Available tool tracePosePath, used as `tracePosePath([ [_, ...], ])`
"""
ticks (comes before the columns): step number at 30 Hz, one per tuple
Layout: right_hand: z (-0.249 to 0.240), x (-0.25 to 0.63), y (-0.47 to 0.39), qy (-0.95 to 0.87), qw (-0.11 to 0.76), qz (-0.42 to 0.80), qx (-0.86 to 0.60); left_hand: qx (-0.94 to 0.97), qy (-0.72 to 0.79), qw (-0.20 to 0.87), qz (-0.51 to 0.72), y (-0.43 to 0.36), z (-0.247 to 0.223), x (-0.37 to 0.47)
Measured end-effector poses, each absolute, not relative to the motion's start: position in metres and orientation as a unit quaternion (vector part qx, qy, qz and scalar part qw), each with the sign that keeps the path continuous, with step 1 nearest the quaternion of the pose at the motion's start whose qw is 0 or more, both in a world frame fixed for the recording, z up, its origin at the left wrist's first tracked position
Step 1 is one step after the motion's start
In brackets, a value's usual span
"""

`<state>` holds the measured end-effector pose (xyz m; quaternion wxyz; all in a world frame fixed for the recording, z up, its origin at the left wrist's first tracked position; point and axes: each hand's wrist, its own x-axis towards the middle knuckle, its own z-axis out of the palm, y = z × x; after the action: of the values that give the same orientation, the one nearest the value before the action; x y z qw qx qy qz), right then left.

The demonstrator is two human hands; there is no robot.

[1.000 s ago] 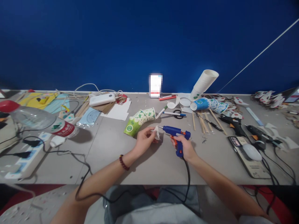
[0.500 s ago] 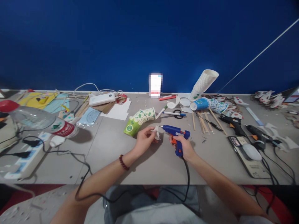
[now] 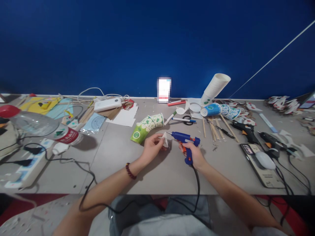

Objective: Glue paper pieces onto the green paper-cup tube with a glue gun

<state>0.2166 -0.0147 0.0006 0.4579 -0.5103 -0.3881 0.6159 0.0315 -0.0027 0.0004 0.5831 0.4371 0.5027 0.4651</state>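
My left hand (image 3: 154, 145) pinches a small white paper piece (image 3: 165, 140) with a pointed top. In my right hand (image 3: 193, 153) is a blue glue gun (image 3: 182, 137), its fingers wrapped round the handle near the orange trigger. The metal nozzle points left and comes close to the paper's upper edge; whether they touch I cannot tell. Just behind my left hand lies a curved row of green-patterned paper cups (image 3: 147, 126) joined together. A black cord hangs from the glue gun's handle down past the table edge.
Behind lie scissors (image 3: 188, 120), markers (image 3: 183, 120) and a tape roll (image 3: 195, 107). Joined blue cups (image 3: 214, 109), a leaning stack of white cups (image 3: 216, 86), wooden sticks (image 3: 214, 130), more glue guns (image 3: 269, 141) and a phone (image 3: 263, 170) are to the right. A bottle (image 3: 49, 127) and power strip (image 3: 31, 167) stand left.
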Motion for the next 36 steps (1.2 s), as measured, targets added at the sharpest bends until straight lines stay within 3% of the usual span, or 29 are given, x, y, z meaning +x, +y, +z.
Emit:
tracePosePath([
  [36,0.0083,0.2134,-0.0175,-0.396,0.442,0.592,-0.545,0.435,0.494,0.586,0.474,-0.0023,-0.0061,0.0322],
])
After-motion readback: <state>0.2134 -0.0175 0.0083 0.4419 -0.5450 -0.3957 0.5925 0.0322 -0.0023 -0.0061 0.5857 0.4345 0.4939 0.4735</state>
